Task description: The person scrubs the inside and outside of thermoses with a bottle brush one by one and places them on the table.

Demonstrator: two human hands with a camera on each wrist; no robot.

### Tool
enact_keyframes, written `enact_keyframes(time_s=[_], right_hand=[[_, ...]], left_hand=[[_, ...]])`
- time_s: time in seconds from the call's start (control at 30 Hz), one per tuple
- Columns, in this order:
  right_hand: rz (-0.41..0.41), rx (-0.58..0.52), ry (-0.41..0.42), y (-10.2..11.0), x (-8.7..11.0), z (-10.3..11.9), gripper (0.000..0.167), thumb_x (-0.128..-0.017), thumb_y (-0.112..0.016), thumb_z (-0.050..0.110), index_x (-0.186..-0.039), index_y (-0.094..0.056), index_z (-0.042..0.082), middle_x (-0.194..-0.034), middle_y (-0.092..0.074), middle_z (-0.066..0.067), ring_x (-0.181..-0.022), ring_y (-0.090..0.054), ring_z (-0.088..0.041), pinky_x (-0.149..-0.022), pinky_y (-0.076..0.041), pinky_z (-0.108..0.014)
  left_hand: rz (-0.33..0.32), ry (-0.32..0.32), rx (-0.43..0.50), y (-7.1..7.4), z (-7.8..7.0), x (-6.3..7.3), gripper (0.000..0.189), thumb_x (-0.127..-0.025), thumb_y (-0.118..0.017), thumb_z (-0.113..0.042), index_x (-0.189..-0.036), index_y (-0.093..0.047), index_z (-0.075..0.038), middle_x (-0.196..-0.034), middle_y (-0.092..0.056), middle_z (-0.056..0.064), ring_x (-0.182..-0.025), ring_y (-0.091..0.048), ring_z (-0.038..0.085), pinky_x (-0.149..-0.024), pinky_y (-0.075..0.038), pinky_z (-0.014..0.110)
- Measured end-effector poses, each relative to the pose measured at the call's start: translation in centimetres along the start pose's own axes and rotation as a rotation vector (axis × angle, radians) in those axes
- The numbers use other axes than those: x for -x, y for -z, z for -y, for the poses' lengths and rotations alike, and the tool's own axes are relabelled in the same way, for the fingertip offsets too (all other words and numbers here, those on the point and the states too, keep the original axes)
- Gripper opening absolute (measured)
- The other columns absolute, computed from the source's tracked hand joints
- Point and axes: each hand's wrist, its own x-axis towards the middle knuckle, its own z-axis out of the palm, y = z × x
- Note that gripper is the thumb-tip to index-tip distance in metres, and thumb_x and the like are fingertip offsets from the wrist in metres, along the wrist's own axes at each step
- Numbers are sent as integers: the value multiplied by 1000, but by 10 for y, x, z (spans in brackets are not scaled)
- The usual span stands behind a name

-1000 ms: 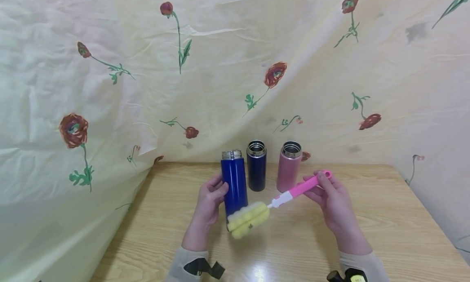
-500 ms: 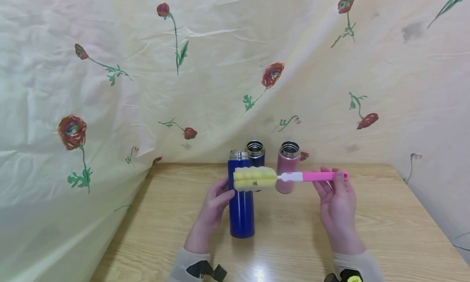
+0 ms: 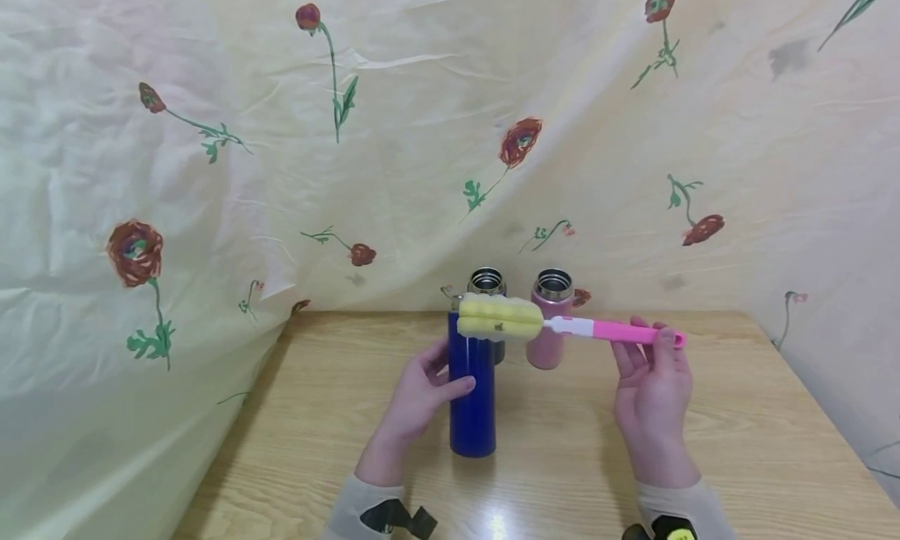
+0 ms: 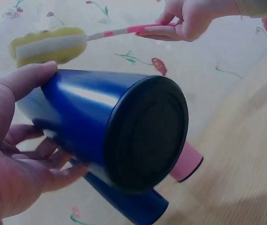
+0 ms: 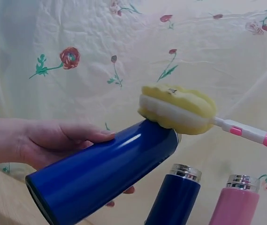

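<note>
Left hand (image 3: 422,391) grips upright blue flask (image 3: 472,391), steadying it. Right hand (image 3: 650,391), at 3 o'clock, pinches pink brush handle (image 3: 622,334); yellow sponge (image 3: 499,320) sits approx. over the flask mouth, probably not inside.

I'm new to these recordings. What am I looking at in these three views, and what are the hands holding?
No machine here: a person works with bare hands and wears three cameras. The wide picture comes from the head; the other two come from each wrist. The left hand grips a tall blue bottle standing on the wooden table. The right hand pinches the pink handle of a bottle brush, whose yellow sponge head hovers at the bottle's mouth. Behind stand a dark blue bottle and a pink bottle, both open. A flowered cloth hangs behind.
</note>
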Motion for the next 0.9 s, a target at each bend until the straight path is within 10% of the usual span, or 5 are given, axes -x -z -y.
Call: enact_keyframes(time_s=[0.37, 0.9], right_hand=[[-12, -140, 67, -3, 2, 5, 24, -105, -67, 18, -116, -55, 0, -103, -72, -18, -88, -79, -32, -82, -64, -39], [-35, -135, 32, -1, 0, 7, 24, -104, -69, 16, -116, -55, 0, -103, -72, -17, -90, -79, -30, -85, -63, -39]], left_hand=[[-18, -137, -5, -3, 4, 0, 86, -96, -78, -4, -168, -31, -8, -158, -52, 24, -138, -58, 37, -109, -54, 41], [19, -158, -75, -4, 3, 2, 83, -99, -77, -9, -168, -32, -13, -171, -37, 8, -141, -56, 36, -108, -55, 40]])
